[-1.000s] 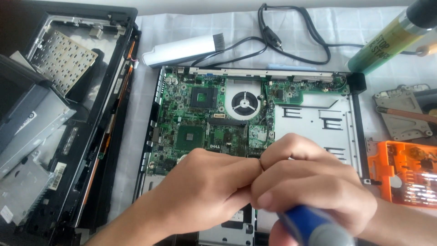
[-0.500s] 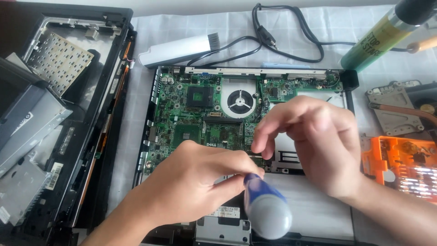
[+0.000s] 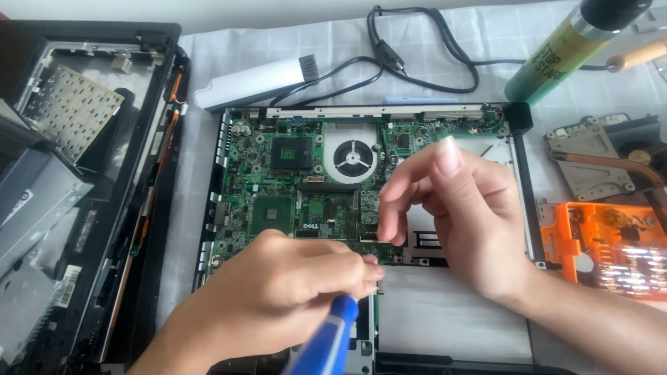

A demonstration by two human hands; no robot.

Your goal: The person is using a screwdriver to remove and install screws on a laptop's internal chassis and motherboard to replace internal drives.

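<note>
Item: opened laptop base [image 3: 445, 326], lying flat on a pale cloth [image 3: 333, 42], its green circuit board [image 3: 292, 187] exposed across the upper left portion, with a round cooling fan [image 3: 352, 158] set near the board's top centre. Left hand [image 3: 292, 298]: curled closed around a blue-handled screwdriver [image 3: 330, 344], the handle rising toward the camera, the fingertips bunched at the board's lower edge; the tool's tip is hidden beneath the fingers. Right hand [image 3: 462, 215]: raised just above the right part of the base, fingers loosely bent and half open, holding nothing that can be made out; thumb and forefinger point down toward the board without visibly touching it. Surroundings: a dismantled black laptop lid [image 3: 90, 173] lies to the left; a white oblong battery [image 3: 253, 82] and a looped black cable [image 3: 424, 62] lie above the base; a green cylindrical can [image 3: 556, 59] stands at upper right; a metal heat sink [image 3: 597, 163] and an orange bit case [image 3: 611, 250] rest on the right, well apart from both hands.
</note>
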